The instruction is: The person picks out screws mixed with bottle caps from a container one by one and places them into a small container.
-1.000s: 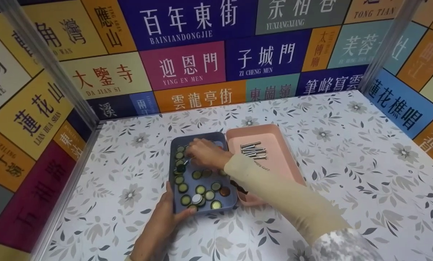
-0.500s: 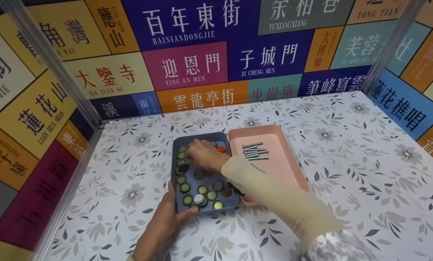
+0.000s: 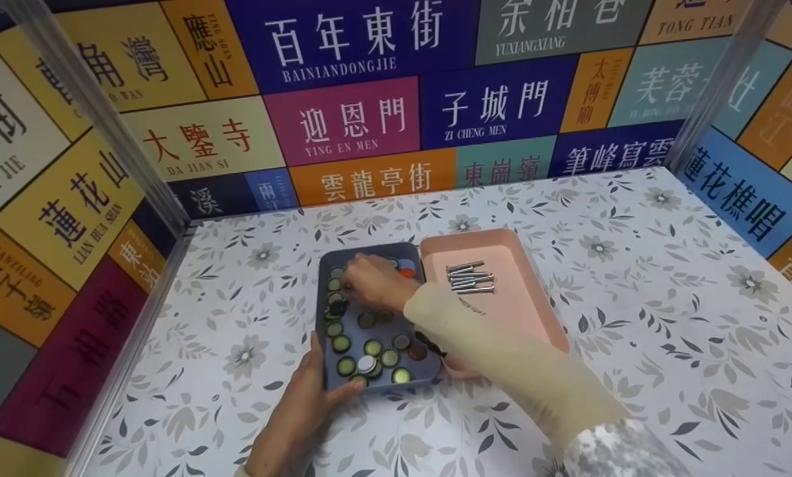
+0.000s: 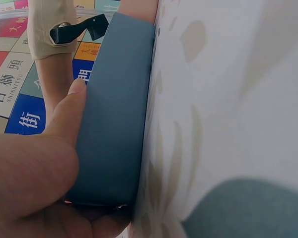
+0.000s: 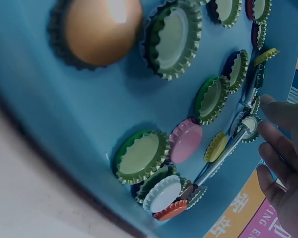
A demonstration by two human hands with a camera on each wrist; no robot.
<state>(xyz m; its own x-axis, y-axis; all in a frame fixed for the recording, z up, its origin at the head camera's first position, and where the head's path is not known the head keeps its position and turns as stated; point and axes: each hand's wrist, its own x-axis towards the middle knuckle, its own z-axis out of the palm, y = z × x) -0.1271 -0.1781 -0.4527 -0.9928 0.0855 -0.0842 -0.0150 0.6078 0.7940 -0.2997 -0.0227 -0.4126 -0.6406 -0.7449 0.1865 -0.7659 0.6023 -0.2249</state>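
A blue-grey tray (image 3: 396, 371) holds several bottle caps (image 3: 372, 347), most with their lined insides up. My left hand (image 3: 306, 391) grips its near left corner, thumb on the rim and fingers at the outer side; the tray wall (image 4: 114, 109) fills the left wrist view. My right hand (image 3: 376, 281) is inside the tray's far left part. In the right wrist view, thumb and bent fingers of this hand (image 5: 288, 148) are apart, close beside a metal bolt (image 5: 221, 159) lying among the caps. Another bolt (image 5: 251, 91) lies near the thumb. Head view hides the fingertips.
A pink tray (image 3: 495, 245) stands against the blue-grey tray's right side, with several bolts (image 3: 470, 278) in a row. My right forearm (image 3: 502, 351) crosses over it. Panels with printed characters (image 3: 362, 126) enclose the flowered tabletop (image 3: 190, 344) at back and sides.
A bolt seen by the right fingers one second ago no longer shows in the head view. The right hand has shifted slightly within the tray; the left keeps its grip.
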